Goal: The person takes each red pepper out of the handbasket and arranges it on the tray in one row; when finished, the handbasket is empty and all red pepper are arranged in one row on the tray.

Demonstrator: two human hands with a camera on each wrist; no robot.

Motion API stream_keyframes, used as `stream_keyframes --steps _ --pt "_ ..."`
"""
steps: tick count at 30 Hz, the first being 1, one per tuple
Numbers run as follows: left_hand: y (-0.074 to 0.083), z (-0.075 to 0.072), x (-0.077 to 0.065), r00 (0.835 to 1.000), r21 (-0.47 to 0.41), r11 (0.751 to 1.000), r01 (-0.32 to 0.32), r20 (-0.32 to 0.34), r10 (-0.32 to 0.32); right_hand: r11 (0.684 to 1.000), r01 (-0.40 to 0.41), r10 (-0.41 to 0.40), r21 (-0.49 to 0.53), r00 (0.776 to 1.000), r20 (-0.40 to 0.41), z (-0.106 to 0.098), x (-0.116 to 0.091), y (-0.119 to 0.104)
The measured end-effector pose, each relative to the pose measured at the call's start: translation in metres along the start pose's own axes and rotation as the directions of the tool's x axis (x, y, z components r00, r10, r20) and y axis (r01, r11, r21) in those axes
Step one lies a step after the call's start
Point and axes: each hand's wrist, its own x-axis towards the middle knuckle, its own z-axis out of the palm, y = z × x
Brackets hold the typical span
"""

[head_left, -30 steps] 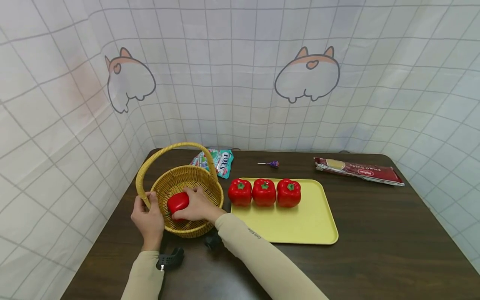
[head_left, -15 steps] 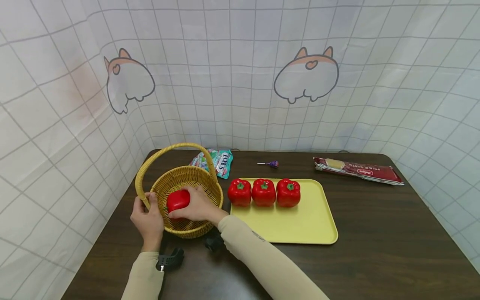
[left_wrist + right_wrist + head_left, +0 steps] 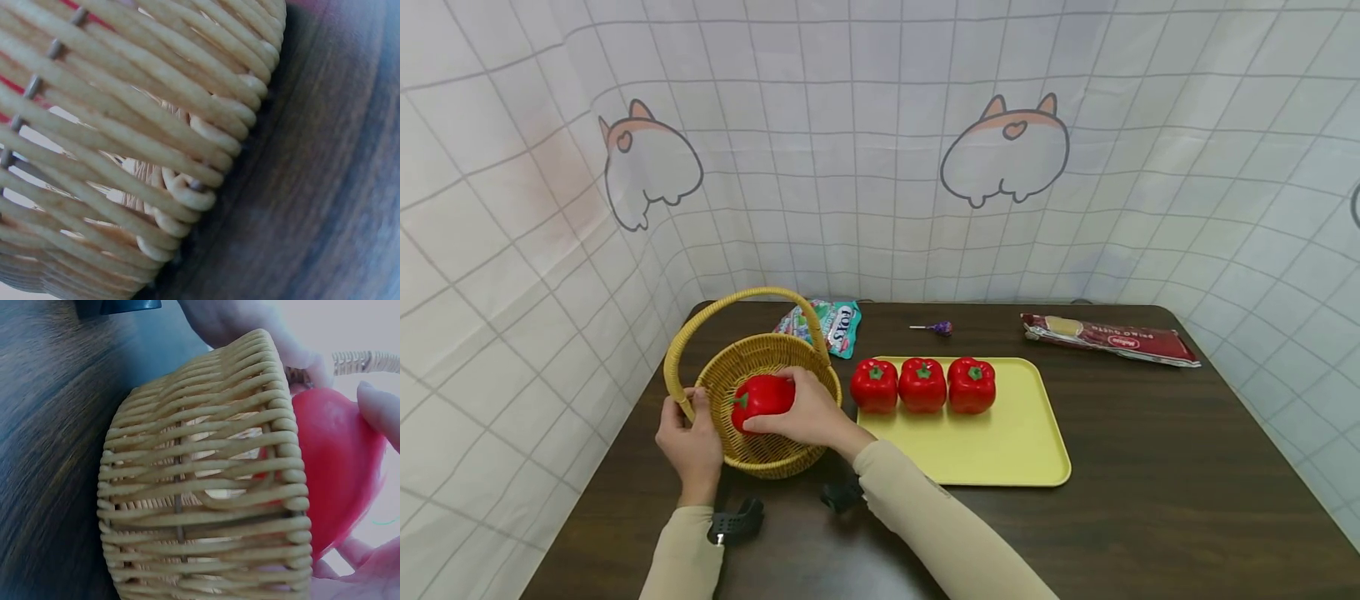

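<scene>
My right hand (image 3: 808, 410) grips a red bell pepper (image 3: 763, 395) with a green stem, thumb on the near side and fingers on the far side. The pepper overlaps the inside of a yellow wicker basket (image 3: 767, 468) in the head view. In the right wrist view, part of the pepper (image 3: 334, 462) stands above the woven rim, and the rest is behind the wall. My left hand (image 3: 692, 442) holds the basket's left edge at the foot of its arched handle (image 3: 700, 321). Only the woven wall (image 3: 125, 112) and the tabletop show in the left wrist view.
Right of the basket, a yellow tray (image 3: 985, 454) bears three red bell peppers (image 3: 922, 386) in a row. Behind stand a turquoise candy bag (image 3: 841, 327), a purple lollipop (image 3: 942, 328) and a long dark-red packet (image 3: 1112, 340). A grid-patterned cloth (image 3: 880, 208) encloses the table's back and sides.
My right hand has drawn the bell pepper up and slightly to the right within the basket, showing more of its stem. The left hand keeps its hold on the basket. The head view has shifted slightly.
</scene>
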Motion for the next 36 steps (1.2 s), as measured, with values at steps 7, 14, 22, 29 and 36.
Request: stream_keyframes --steps 7,14,22,29,36 --pt "0.0 0.001 0.001 1.0 -0.006 1.0 0.002 0.001 -0.002 0.999 0.049 -0.048 0.002 0.998 -0.031 -0.011 -0.007 0.0" --pt "-0.001 0.002 0.001 1.0 -0.013 1.0 0.006 0.007 -0.006 0.994 0.102 -0.1 0.034 0.992 -0.071 -0.028 -0.018 0.006" --pt "0.0 0.004 0.002 1.0 -0.026 1.0 0.005 0.013 -0.005 0.988 0.137 -0.131 0.068 0.988 -0.082 -0.049 -0.037 0.012" --pt "0.001 0.001 -0.001 1.0 -0.009 1.0 0.021 -0.001 -0.021 0.977 0.17 -0.158 0.131 0.983 -0.095 -0.066 -0.053 0.021" --pt "-0.003 0.001 -0.001 1.0 -0.009 1.0 0.011 -0.002 -0.011 0.967 0.213 -0.189 0.138 0.967 -0.17 -0.086 -0.069 0.038"
